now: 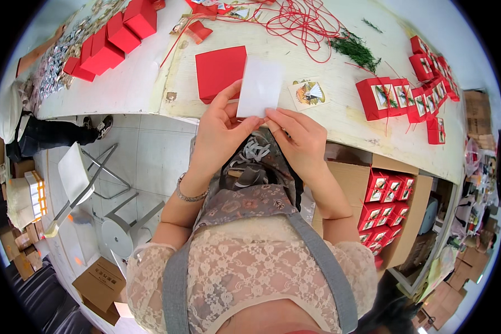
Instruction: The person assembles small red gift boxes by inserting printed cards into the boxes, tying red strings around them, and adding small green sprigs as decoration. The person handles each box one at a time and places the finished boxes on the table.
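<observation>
A blank white card (260,86) is held just over the near edge of the table. My left hand (220,122) is closed on its lower left side, thumb in front and fingers partly hidden behind. At the card's lower right corner, my right hand (300,133) pinches with thumb and fingertips. A plain red box (218,69) lies behind the card and my left fingers. To the right of the white card, a small printed card (308,93) with a fan-like picture rests on the table.
Tangled red cord (303,25) and green sprigs (353,50) lie at the back. Red boxes (119,33) line the far left; decorated red boxes (376,100) stand at right. Below the table, a carton (406,239) holds more. A white folding chair (75,172) and a stool (118,236) stand at left.
</observation>
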